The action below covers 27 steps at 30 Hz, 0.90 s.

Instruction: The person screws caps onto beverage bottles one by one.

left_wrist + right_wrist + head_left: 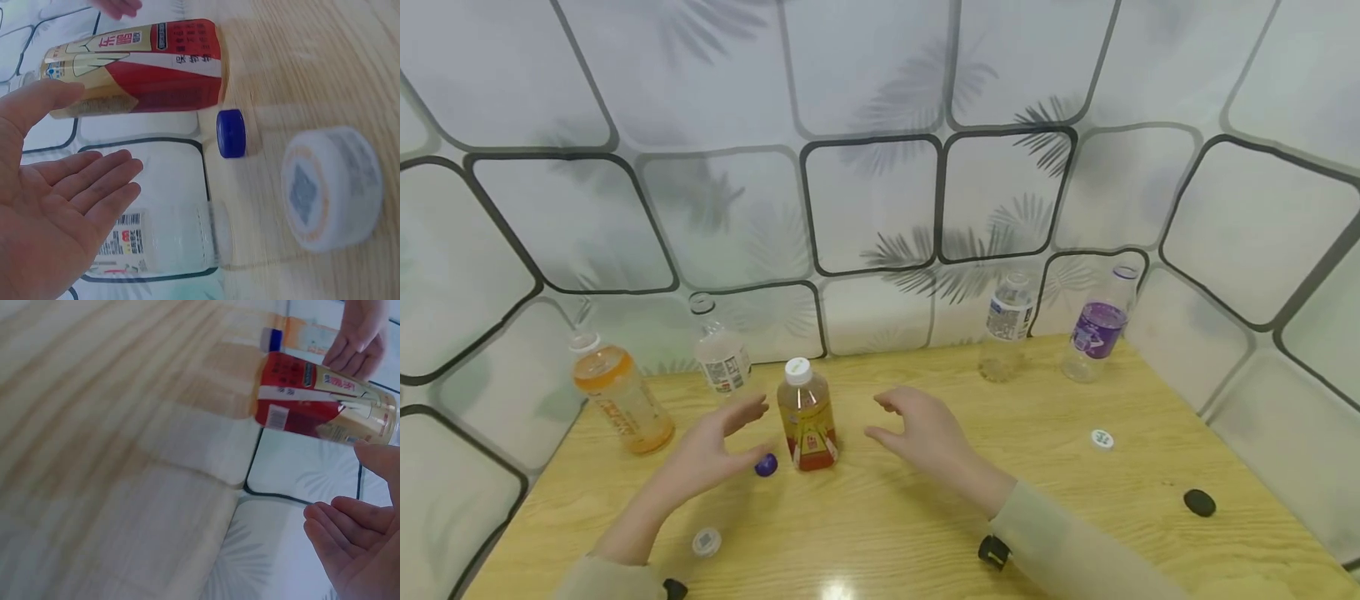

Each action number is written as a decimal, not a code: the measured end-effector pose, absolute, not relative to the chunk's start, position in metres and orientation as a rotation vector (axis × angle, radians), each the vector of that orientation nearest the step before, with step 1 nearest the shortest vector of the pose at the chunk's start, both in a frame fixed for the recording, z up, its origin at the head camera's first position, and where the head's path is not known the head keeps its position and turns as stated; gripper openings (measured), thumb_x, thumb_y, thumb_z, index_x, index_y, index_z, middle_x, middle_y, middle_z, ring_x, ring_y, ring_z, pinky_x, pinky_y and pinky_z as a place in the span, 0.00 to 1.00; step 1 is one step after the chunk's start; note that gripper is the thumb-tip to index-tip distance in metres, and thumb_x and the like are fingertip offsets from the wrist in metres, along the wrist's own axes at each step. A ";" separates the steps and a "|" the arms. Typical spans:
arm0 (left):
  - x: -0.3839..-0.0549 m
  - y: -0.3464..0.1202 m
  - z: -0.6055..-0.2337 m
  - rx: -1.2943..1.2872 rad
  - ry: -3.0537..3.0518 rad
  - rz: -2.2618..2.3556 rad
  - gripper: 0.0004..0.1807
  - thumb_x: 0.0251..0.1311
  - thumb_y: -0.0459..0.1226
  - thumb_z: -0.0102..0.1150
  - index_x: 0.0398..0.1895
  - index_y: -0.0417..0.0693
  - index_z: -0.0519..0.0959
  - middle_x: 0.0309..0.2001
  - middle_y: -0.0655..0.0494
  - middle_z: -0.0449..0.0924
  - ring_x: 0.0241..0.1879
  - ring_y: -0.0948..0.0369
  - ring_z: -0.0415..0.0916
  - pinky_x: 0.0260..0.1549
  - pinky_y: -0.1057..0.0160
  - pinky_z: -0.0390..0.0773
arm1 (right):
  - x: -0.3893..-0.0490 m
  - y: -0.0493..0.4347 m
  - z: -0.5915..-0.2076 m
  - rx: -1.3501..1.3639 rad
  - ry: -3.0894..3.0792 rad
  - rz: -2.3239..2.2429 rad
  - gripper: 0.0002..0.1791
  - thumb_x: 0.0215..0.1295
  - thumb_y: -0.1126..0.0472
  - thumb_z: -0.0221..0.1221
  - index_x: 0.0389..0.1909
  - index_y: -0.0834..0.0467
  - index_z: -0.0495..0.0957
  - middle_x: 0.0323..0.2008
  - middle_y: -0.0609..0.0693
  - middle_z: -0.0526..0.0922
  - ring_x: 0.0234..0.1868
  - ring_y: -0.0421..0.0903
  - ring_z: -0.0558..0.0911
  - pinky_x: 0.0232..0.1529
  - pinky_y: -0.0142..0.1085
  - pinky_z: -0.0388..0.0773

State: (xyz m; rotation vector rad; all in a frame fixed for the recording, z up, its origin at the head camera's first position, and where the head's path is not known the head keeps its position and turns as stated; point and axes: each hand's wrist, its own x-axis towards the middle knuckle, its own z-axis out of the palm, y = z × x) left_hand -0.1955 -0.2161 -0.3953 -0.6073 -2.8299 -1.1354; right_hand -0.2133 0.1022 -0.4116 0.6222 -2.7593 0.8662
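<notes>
A tea bottle point(808, 421) with a white cap and a red and yellow label stands upright on the wooden table between both hands. To its left, my left hand point(707, 454) hovers with fingers spread and the thumb apart, holding nothing. On the other side, my right hand point(925, 433) is held in the air, its fingers loosely bent toward the bottle and its palm bare. A blue bottle cap point(231, 134) lies beside the bottle's base, close to the left thumb in the head view. Nearer the left wrist is a white cap point(331, 187).
An orange-labelled bottle point(625, 400) and an uncapped clear bottle point(722, 354) stand at the left. Back right are another clear bottle point(1006, 329) and a purple-labelled bottle point(1099, 329). A white cap point(1102, 439) and a black cap point(1199, 502) lie at right. A patterned wall covering point(872, 208) borders the table.
</notes>
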 end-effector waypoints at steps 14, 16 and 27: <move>-0.186 -0.240 -0.386 -0.479 -2.807 -0.841 0.36 0.65 0.41 0.74 0.72 0.33 0.73 0.64 0.33 0.82 0.63 0.31 0.79 0.62 0.30 0.78 | -0.212 0.163 -0.430 0.460 -2.818 0.738 0.23 0.65 0.54 0.74 0.57 0.60 0.86 0.51 0.55 0.90 0.50 0.53 0.89 0.51 0.48 0.88; -0.186 -0.242 -0.383 -0.459 -2.797 -0.795 0.36 0.65 0.42 0.74 0.72 0.34 0.73 0.64 0.33 0.81 0.62 0.31 0.79 0.61 0.30 0.78 | -0.212 0.172 -0.430 0.452 -2.816 0.722 0.23 0.65 0.54 0.74 0.56 0.61 0.86 0.50 0.56 0.90 0.50 0.54 0.89 0.51 0.49 0.88; -0.189 -0.253 -0.353 -0.426 -2.787 -0.650 0.35 0.66 0.40 0.72 0.71 0.31 0.73 0.64 0.30 0.80 0.63 0.31 0.77 0.61 0.30 0.77 | -0.209 0.224 -0.425 0.412 -2.781 0.635 0.21 0.66 0.57 0.73 0.54 0.66 0.85 0.48 0.61 0.91 0.47 0.58 0.89 0.50 0.53 0.88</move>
